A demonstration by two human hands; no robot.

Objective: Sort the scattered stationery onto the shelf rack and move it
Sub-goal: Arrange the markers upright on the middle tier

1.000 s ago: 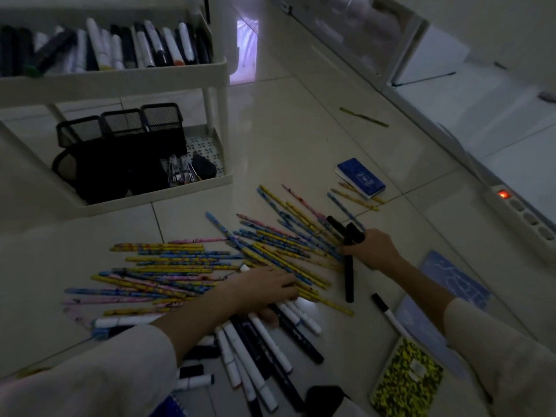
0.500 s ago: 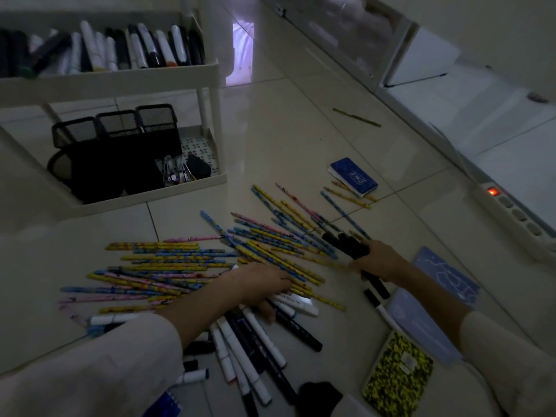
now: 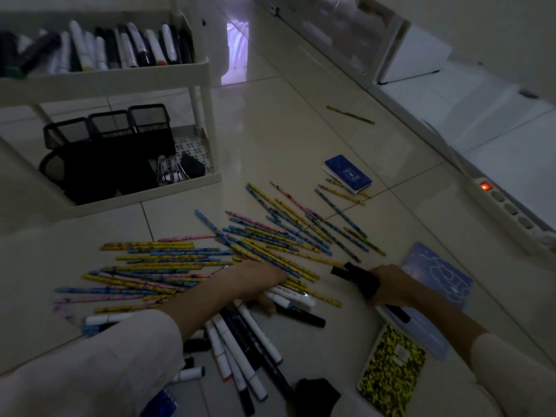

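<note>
Clutching a bundle of black markers (image 3: 356, 276), my right grip (image 3: 388, 285) curls tight round them over the floor (image 3: 270, 130), beside a pale blue notebook (image 3: 436, 275). My left grip (image 3: 255, 284) lies on a heap of loose markers (image 3: 240, 341), fingers and thumb closed on white markers (image 3: 296, 297), at the edge of the scattered pencils (image 3: 180, 260). The shelf rack (image 3: 120, 81) stands at the far left, shelved markers (image 3: 129, 49) on its upper tier, black mesh holders (image 3: 120, 123) on its lower one. A yellow-and-black notebook (image 3: 391, 368) lies near my right sleeve.
</note>
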